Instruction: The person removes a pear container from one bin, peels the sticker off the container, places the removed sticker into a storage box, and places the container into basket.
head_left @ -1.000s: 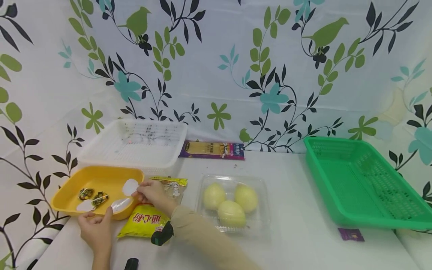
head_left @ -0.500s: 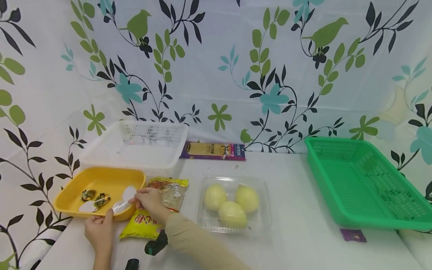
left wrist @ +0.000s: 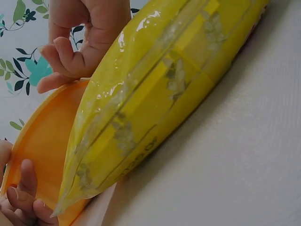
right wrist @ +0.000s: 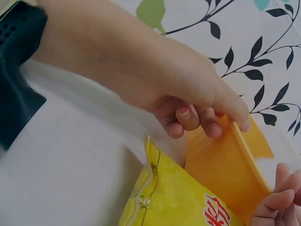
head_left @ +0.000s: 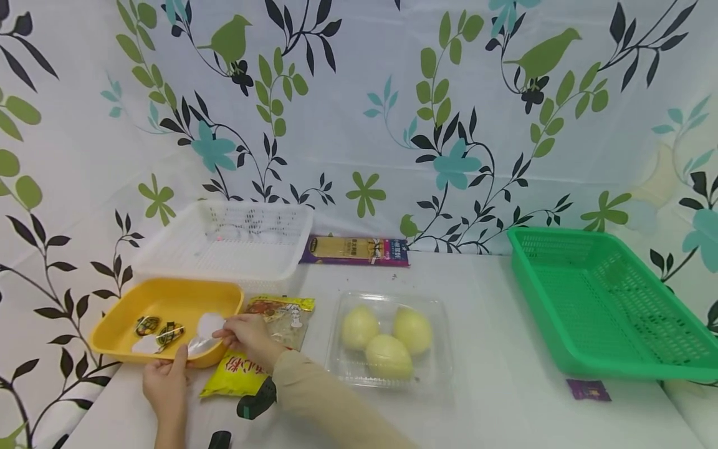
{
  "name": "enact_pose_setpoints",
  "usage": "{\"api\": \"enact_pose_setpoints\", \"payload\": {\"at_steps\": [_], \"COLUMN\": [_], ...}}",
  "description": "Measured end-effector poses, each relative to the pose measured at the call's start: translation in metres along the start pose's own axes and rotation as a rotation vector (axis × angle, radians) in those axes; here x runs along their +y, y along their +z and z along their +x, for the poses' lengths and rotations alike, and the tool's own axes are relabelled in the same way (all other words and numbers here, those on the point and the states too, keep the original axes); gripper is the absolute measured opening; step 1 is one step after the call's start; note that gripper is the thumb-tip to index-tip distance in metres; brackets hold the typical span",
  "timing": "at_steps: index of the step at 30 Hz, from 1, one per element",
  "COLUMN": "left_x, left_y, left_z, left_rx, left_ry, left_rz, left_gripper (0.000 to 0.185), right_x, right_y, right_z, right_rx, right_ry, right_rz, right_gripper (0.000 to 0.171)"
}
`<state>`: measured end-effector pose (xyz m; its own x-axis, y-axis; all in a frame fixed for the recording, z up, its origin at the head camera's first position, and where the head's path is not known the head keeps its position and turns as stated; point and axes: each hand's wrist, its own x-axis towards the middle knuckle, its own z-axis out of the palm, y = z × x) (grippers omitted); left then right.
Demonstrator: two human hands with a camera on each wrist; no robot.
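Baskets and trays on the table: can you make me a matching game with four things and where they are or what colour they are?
Things:
1. green basket
2. white basket
3. yellow tray
4. clear box

Clues:
A. holds three pale round fruits
B. at the far right of the table
C. both hands are at its near edge
D. behind the yellow tray, by the wall

Pairs: 1-B, 2-D, 3-C, 4-A
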<state>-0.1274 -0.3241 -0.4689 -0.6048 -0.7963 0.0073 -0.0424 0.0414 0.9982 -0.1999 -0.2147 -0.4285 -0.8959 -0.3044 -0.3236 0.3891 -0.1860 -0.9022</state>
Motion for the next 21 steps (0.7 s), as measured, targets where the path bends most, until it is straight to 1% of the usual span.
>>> {"api": "enact_pose_setpoints", "payload": {"at_steps": [4, 7, 12, 14, 18, 21], "left_x": [-0.001, -0.001, 0.000, 0.000, -0.001, -0.002], "left_y": [0.002, 0.002, 0.002, 0.001, 0.001, 0.001], "left_z": [-0.001, -0.001, -0.001, -0.001, -0.001, -0.001], "left_rx": [0.003, 0.000, 0.007, 0.012, 0.021, 0.028], "left_ry": [0.012, 0.025, 0.018, 0.021, 0.033, 0.030], "left_rz": [-0.022, -0.002, 0.009, 0.030, 0.107, 0.121], "left_gripper": [0.030, 0.030, 0.030, 0.029, 0.028, 0.028], "right_x": [0.001, 0.001, -0.001, -0.003, -0.006, -0.006], "right_y": [-0.003, -0.005, -0.007, -0.007, -0.008, -0.009], "right_z": [0.001, 0.002, 0.000, -0.002, -0.007, -0.010], "right_rx": [-0.028, -0.058, -0.084, -0.084, -0.073, -0.072], "right_ry": [0.006, 0.011, 0.039, 0.055, 0.083, 0.093], "right_rz": [0.018, 0.037, 0.044, 0.036, 0.005, -0.009], "right_gripper": [0.009, 0.012, 0.011, 0.011, 0.014, 0.015]}}
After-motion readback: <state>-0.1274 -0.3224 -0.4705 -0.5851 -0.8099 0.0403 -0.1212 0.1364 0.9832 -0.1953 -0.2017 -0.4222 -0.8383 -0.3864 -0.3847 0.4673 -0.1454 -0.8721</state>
